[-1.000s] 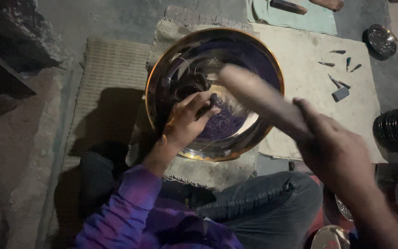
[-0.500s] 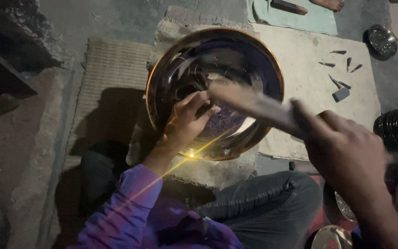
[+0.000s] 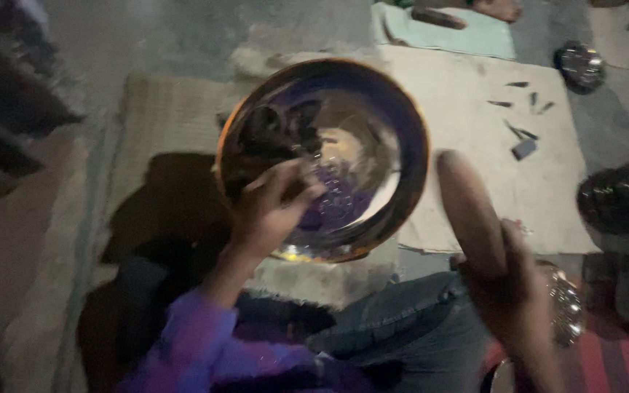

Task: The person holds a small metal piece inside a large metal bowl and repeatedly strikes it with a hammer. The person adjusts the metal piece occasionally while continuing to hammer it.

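1. Two hands were busy over a large shiny metal bowl [image 3: 329, 156], which sat tilted on a stone block [image 3: 329, 280] in front of the person's knees
2. Left hand [image 3: 274, 207] lay on the bowl's near rim, fingers curled over it and reaching inside, gripping it
3. Right hand [image 3: 511, 291] was closed around a blurred wooden mallet [image 3: 469, 211], raised just right of the bowl and apart from it
4. Several small dark tools [image 3: 522, 138] lay on the pale mat [image 3: 467, 109] beyond

A floor-level metal workshop — woven mat [image 3: 161, 124] on bare ground; small chisels [image 3: 522, 135] lie scattered. Finished metal bowls [image 3: 580, 65] sit around.
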The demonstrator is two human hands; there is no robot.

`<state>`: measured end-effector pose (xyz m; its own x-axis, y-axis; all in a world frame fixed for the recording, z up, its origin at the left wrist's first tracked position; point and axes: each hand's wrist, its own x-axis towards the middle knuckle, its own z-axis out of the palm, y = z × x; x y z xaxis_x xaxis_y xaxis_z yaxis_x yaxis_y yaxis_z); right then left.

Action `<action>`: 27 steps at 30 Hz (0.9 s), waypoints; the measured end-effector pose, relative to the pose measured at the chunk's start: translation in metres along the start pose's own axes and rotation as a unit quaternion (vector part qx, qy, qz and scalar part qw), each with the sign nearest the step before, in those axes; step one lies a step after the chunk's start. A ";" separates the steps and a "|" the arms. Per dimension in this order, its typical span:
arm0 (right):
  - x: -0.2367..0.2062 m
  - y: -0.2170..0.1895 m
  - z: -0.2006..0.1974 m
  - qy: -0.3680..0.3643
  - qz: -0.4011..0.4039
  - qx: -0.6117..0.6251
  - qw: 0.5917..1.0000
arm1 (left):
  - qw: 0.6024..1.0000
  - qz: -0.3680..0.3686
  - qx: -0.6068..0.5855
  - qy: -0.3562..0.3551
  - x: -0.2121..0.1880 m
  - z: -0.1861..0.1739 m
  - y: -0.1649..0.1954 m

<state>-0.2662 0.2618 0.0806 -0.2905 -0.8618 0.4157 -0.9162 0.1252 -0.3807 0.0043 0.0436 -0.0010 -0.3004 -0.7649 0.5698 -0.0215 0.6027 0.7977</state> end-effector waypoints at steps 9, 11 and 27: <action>-0.128 0.119 0.032 -0.084 0.248 0.238 0.935 | 0.997 -0.072 0.015 -0.014 -0.058 -0.044 0.033; -0.140 0.131 0.033 -0.092 0.284 0.243 0.923 | 0.994 -0.108 0.000 -0.021 -0.075 -0.050 0.030; -0.188 0.146 0.025 -0.059 0.290 0.378 0.877 | 0.988 -0.151 0.039 0.005 -0.187 -0.069 0.063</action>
<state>-0.3380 0.4298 -0.0737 -0.5760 -0.8113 -0.0995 -0.1666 0.2357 -0.9574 0.1245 0.2087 -0.0434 -0.2590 -0.9145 0.3109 -0.1822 0.3623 0.9141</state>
